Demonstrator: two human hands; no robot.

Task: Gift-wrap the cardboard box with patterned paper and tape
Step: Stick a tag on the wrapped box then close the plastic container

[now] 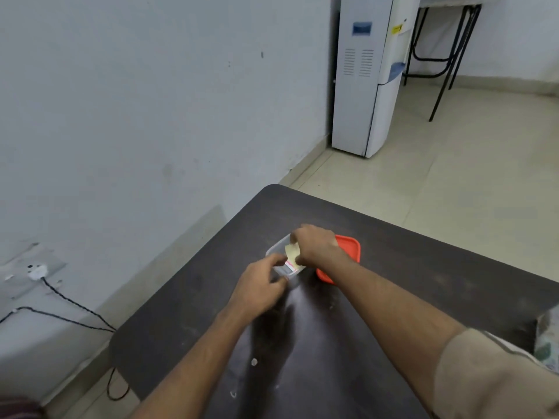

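Observation:
A small clear plastic container (276, 250) stands on the dark table (393, 267) at arm's reach. My right hand (314, 243) is over it, fingers curled round a pale yellow roll of tape (292, 252) at the container's mouth. My left hand (261, 287) is at the container's near left side, fingers bent against its wall. A patterned sheet (549, 343) shows at the table's right edge, mostly cut off. No cardboard box is in view.
An orange-red lid (351, 252) lies on the table just right of the container, partly under my right wrist. A white wall runs along the left, with a socket and black cable (60, 297). A white cooler (369, 74) stands on the floor beyond.

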